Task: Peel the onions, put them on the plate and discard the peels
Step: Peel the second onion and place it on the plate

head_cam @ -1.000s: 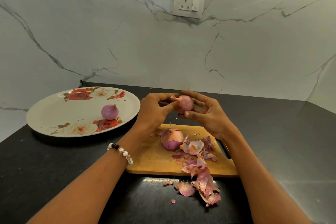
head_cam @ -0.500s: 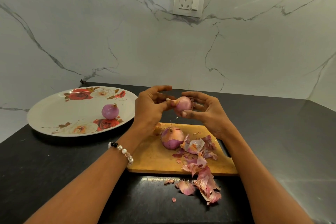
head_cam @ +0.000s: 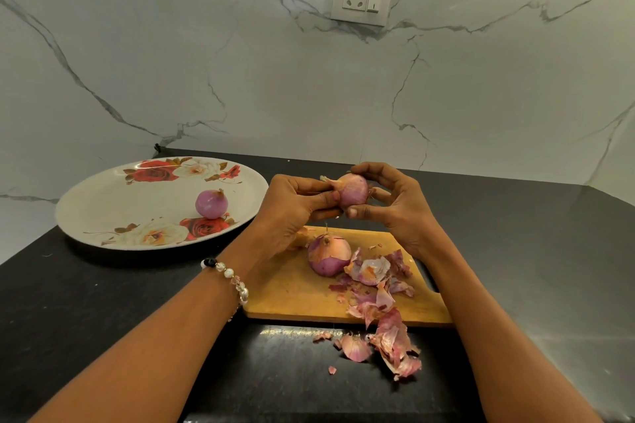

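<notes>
Leftmost, item one: plate (head_cam: 103, 213), floral, on the table (head_cam: 86, 302) near its left edge; one peeled onion (head_cam: 211, 204) sits on it, with plenty of bare plate around for more.

Item two: your left hand (head_cam: 292, 213), its grip closed round the stem side of the held onion (head_cam: 352, 194), thumb and fingertips pinching at the dry neck. Peel from that neck downward in strips, and let them fall on the board rather than the table.

Item three: cutting board (head_cam: 292, 292), directly under the hands; a part-peeled onion (head_cam: 328, 257) rests on it, touching the loose peels (head_cam: 374, 285).

Item four: your right hand (head_cam: 395, 209), fingers curled round the root side of the same onion, steadying it. Turn the onion with this hand while the left strips.

Item five: peels spilled over the board's near edge onto the table; gather these too. Open table lies to the right, and the path left to the plate is unobstructed.
</notes>
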